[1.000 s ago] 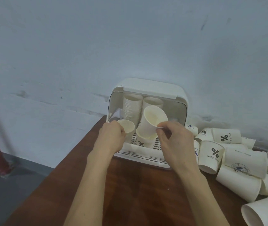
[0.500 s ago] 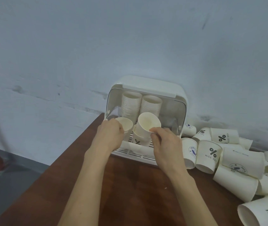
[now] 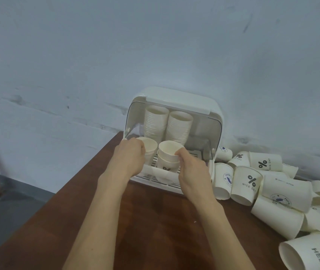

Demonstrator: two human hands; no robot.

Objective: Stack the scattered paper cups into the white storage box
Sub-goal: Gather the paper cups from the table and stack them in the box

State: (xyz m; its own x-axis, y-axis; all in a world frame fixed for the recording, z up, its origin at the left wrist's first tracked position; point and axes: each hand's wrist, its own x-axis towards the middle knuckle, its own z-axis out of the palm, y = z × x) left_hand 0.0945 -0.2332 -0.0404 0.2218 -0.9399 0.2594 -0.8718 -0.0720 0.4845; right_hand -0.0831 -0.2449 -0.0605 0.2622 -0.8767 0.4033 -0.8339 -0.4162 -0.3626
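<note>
Two hands (image 3: 130,158) (image 3: 191,168) hold smooth tapered paper cups (image 3: 170,152) inside the white storage box (image 3: 174,98).

Place: plain storage or back room, exact kind unclear.
Signs: bare scuffed wall (image 3: 116,55), grey floor (image 3: 9,201), brown table (image 3: 155,230), many paper cups (image 3: 252,182).

Both forearms bare, reaching forward from lower frame edge, converging toward centre. Left hand (image 3: 129,158) back-up, wrist straight, fingers curled round rim of paper cup (image 3: 149,146) at left front. Right hand (image 3: 191,168) back-up, slightly lower and nearer, thumb and fingers (image 3: 180,152) pinching rim of top cup (image 3: 170,151) of short stack. Hands near each other, not touching. Fingertips of both mostly hidden behind knuckles.
</note>
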